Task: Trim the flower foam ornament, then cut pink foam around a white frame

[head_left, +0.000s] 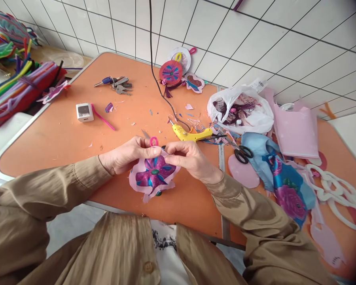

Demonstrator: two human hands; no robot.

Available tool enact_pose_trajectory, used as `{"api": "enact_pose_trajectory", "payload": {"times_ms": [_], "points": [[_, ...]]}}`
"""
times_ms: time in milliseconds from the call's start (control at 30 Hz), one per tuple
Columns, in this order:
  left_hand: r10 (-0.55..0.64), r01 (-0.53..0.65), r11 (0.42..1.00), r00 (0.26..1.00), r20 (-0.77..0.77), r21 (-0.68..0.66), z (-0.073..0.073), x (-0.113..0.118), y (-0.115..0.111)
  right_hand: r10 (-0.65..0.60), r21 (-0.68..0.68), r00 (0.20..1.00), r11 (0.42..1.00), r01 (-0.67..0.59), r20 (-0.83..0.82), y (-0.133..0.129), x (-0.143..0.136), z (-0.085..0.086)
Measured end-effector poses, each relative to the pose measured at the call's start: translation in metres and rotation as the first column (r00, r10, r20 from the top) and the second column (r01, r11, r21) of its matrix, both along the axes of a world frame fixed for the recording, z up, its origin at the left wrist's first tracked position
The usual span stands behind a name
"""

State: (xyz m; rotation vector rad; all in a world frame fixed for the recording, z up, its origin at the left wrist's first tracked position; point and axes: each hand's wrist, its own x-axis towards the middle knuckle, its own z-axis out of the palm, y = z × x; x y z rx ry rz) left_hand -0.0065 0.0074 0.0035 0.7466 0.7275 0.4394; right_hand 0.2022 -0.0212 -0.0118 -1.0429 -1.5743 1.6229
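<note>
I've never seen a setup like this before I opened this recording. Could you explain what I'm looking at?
There is no machine here. These are a person's own two bare hands, and the single picture comes from a camera worn on the head, looking forward and down. The left hand and the right hand pinch the upper edge of a purple-and-blue floral ornament. Beneath is an orange table. A yellow glue gun lies just beyond the hands. Farther left are a bunch of keys and a white power adapter; to the right are a white plastic bag and black-handled scissors.
</note>
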Motion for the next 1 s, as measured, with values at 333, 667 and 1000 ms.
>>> {"api": "enact_pose_trajectory", "payload": {"times_ms": [333, 667, 1000], "points": [[0.018, -0.014, 0.995, 0.999, -0.038, 0.098, -0.003, -0.003, 0.002, -0.045, 0.161, 0.981, 0.987, 0.014, 0.19, 0.003, 0.003, 0.004], [0.034, 0.041, 0.913, 0.984, -0.176, 0.406, -0.005, -0.001, 0.0, -0.149, 0.27, 0.98, 0.957, 0.108, 0.136, 0.0, -0.007, 0.008], [0.071, -0.057, 0.961, 0.996, -0.045, 0.27, -0.001, 0.001, -0.001, -0.188, 0.331, 0.977, 0.932, 0.146, 0.097, -0.002, -0.008, 0.002]]}}
